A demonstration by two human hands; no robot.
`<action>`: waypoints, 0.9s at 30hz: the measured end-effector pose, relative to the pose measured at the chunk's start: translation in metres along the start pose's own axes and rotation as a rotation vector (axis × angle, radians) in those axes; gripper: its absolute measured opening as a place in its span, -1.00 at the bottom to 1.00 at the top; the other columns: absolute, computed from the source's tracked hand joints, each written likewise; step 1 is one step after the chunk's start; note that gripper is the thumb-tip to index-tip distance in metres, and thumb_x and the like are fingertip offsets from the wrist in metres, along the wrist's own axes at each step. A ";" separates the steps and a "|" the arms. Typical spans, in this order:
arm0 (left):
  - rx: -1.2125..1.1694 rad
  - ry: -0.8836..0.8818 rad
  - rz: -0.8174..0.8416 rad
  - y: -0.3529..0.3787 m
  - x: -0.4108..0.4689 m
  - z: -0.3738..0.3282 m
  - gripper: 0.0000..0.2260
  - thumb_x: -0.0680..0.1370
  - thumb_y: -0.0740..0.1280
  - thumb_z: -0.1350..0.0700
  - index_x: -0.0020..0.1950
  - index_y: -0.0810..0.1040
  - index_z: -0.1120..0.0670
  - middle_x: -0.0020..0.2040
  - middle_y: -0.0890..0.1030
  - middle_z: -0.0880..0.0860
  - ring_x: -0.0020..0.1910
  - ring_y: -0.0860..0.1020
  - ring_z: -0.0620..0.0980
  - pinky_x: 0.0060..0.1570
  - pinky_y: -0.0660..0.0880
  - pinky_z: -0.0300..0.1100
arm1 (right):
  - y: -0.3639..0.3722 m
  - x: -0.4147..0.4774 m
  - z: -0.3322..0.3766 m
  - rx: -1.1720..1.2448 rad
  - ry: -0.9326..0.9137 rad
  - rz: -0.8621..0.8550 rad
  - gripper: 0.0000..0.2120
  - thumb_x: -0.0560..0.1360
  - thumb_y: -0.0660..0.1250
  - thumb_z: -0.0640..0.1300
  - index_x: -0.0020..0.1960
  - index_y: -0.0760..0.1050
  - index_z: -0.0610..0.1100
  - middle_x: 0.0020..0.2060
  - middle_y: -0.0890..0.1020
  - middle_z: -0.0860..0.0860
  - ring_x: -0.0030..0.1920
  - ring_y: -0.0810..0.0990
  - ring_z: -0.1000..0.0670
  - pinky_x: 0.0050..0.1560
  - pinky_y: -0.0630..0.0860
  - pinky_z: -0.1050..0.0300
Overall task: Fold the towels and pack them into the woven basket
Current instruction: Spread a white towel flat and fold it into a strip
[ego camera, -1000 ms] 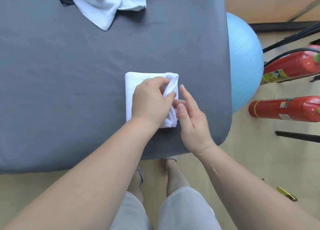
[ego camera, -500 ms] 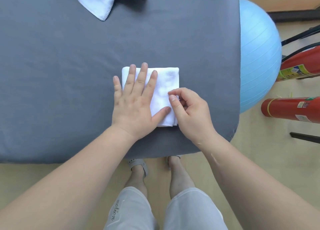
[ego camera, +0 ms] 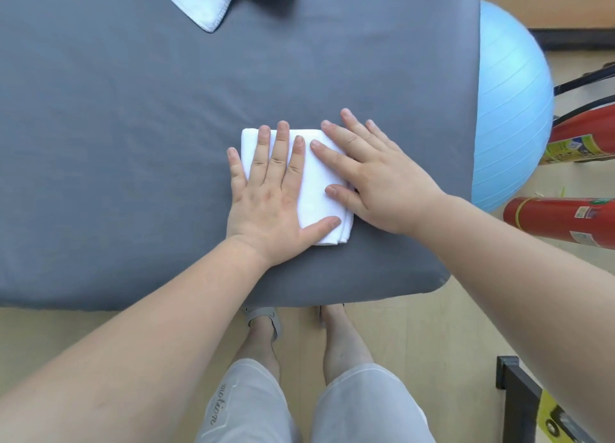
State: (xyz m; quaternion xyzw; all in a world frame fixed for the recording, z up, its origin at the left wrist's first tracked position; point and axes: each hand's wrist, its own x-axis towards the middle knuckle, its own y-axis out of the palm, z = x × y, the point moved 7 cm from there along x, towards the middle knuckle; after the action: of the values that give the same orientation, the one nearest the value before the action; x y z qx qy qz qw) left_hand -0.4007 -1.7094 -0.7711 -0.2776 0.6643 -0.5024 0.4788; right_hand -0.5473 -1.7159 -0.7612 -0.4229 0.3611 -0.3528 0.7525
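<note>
- Folded towel (ego camera: 316,192) is laid flat on the grey counter (ego camera: 133,143), near its front right corner.
- It is pressed by the left grip (ego camera: 266,199), fingers straight and spread.
- Its right edge is covered by the right grip (ego camera: 376,179), likewise opened flat.
- A loose towel (ego camera: 206,3) is seen at the far edge.

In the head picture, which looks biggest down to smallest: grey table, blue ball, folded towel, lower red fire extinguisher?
1. grey table
2. blue ball and folded towel: about alike, ball partly hidden
3. lower red fire extinguisher, cut off at the edge
</note>
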 end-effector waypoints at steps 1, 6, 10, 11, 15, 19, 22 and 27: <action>-0.008 0.018 -0.015 -0.002 -0.002 0.002 -0.01 0.42 -0.10 -0.52 0.60 -0.28 0.10 0.62 -0.25 0.13 0.59 -0.28 0.17 0.47 -0.21 0.37 | -0.002 0.001 -0.001 0.051 0.006 -0.008 -0.41 0.65 -0.02 0.20 0.61 0.20 -0.02 0.61 0.17 -0.08 0.62 0.03 -0.16 0.60 -0.02 -0.12; -0.220 0.035 -0.285 -0.024 -0.023 0.021 -0.14 0.50 0.15 -0.42 0.61 0.15 0.12 0.62 0.09 0.19 0.59 0.00 0.26 0.46 -0.13 0.36 | -0.005 -0.012 0.009 0.082 0.073 -0.142 -0.43 0.63 0.09 0.18 0.48 0.42 -0.13 0.36 0.46 -0.21 0.37 0.42 -0.28 0.36 0.43 -0.15; -0.314 -0.100 -0.338 -0.029 -0.039 0.037 -0.25 0.47 0.25 -0.35 0.51 0.35 0.10 0.56 0.29 0.14 0.56 0.17 0.24 0.46 0.09 0.33 | 0.005 -0.042 0.032 0.092 0.135 -0.197 -0.43 0.62 0.13 0.20 0.43 0.47 -0.16 0.08 0.52 -0.15 0.06 0.48 -0.21 0.11 0.49 -0.11; -0.348 -0.141 -0.333 -0.029 -0.042 0.042 -0.26 0.45 0.26 -0.35 0.48 0.38 0.10 0.54 0.32 0.14 0.54 0.20 0.24 0.45 0.14 0.32 | 0.009 -0.051 0.040 0.103 0.149 -0.176 -0.43 0.62 0.13 0.21 0.43 0.47 -0.16 0.02 0.51 -0.12 0.01 0.48 -0.19 0.07 0.49 -0.10; -0.466 -0.161 -0.408 -0.035 -0.056 0.054 -0.32 0.42 0.36 -0.28 0.41 0.47 0.11 0.40 0.47 0.12 0.40 0.38 0.20 0.38 0.30 0.15 | 0.032 -0.079 0.081 0.131 0.149 0.012 -0.38 0.60 0.08 0.26 0.46 0.42 -0.13 -0.13 0.50 0.00 -0.13 0.46 -0.10 -0.09 0.52 -0.06; -0.492 -0.082 -0.405 -0.033 -0.064 0.064 -0.34 0.39 0.42 -0.22 0.38 0.51 0.12 0.33 0.52 0.09 0.29 0.46 0.17 0.31 0.38 0.09 | 0.020 -0.082 0.092 0.241 0.232 -0.078 -0.44 0.61 0.11 0.23 0.40 0.50 -0.11 -0.12 0.55 0.01 -0.12 0.50 -0.09 -0.12 0.53 -0.01; -0.486 -0.069 -0.365 -0.032 -0.060 0.073 -0.32 0.34 0.44 -0.21 0.38 0.52 0.10 0.35 0.50 0.09 0.30 0.45 0.17 0.31 0.38 0.11 | -0.011 -0.059 0.077 0.233 0.336 -0.255 -0.49 0.58 0.23 0.14 0.40 0.50 -0.13 -0.01 0.55 -0.05 -0.02 0.52 -0.14 -0.08 0.49 0.03; -0.485 -0.062 -0.066 -0.035 -0.031 0.079 -0.20 0.28 0.46 -0.28 0.47 0.42 -0.03 0.37 0.45 -0.04 0.38 0.33 0.10 0.39 0.29 0.06 | -0.022 0.006 0.061 0.110 0.323 0.129 -0.11 0.46 0.46 0.17 0.62 0.10 -0.05 0.39 0.34 -0.03 0.35 0.32 -0.13 0.30 0.37 0.01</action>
State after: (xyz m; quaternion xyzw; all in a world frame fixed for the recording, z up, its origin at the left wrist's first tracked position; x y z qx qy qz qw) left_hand -0.3206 -1.7267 -0.7305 -0.4213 0.7411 -0.3347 0.4016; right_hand -0.4977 -1.7068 -0.7196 -0.2947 0.4838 -0.3864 0.7279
